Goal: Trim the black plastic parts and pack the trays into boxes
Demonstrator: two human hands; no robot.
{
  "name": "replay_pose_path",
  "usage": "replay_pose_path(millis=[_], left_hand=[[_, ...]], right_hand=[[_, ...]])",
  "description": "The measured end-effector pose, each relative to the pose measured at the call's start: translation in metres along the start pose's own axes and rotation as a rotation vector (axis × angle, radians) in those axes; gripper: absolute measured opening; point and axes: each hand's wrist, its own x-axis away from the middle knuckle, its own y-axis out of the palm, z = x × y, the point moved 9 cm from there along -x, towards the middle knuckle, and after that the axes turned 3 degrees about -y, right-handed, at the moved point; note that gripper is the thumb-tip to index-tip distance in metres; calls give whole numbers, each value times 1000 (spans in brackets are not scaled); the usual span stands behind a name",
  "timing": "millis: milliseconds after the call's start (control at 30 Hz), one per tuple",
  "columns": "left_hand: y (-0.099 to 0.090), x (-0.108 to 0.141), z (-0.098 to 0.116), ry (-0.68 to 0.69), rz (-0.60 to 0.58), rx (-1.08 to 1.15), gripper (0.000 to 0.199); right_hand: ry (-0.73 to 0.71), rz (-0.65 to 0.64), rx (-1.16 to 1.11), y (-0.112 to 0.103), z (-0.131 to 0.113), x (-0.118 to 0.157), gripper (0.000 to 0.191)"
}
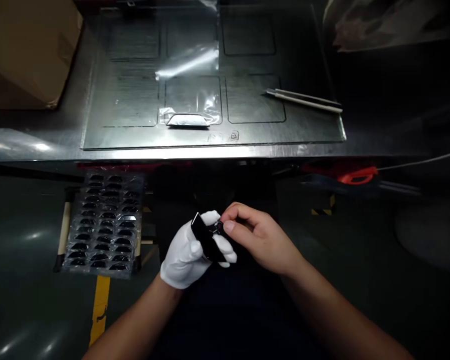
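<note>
In the head view my left hand (185,255), in a white glove, is closed round a glossy black panel (204,240), held tilted in front of my body. My bare right hand (264,235) pinches a small dark part (219,226) against or just beside the panel's right side; the fingers hide most of it. To the left, a clear plastic tray (103,225) carries rows of similar black pieces. On the bench a piece with a pale, shiny face (187,120) lies near the front edge, in or beside clear film.
A glass sheet (255,135) with dark rectangular outlines covers the metal bench. A slim pen-like tool (303,100) rests on its right side. A cardboard box (30,55) stands at the back left. A red-handled tool (358,176) hangs below the bench edge at the right.
</note>
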Motion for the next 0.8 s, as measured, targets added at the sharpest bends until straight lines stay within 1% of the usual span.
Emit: replay_pose_path(millis=[100, 233, 267, 333, 467, 533, 633, 800], left_hand=[[5, -1, -1, -8, -23, -19, 51], [17, -3, 0, 2, -113, -9, 46], [19, -4, 0, -4, -118, -8, 45], [21, -5, 1, -16, -107, -13, 47], [17, -5, -1, -41, -6, -42, 48], [15, -4, -1, -37, 7, -46, 47], [15, -3, -1, -26, -11, -58, 50], [17, 0, 2, 7, -86, -90, 55]], right_hand=[[2, -41, -127, 3, 3, 3, 23], [-27, -80, -238, 4, 5, 4, 25], [-35, -87, -257, 4, 6, 4, 25], [-54, -86, -291, 3, 9, 5, 26], [-57, -77, -334, 2, 12, 4, 30], [-46, -88, -330, 3, 13, 4, 31], [-40, -106, -331, 5, 10, 3, 30], [-53, -141, -355, 8, 6, 3, 24]])
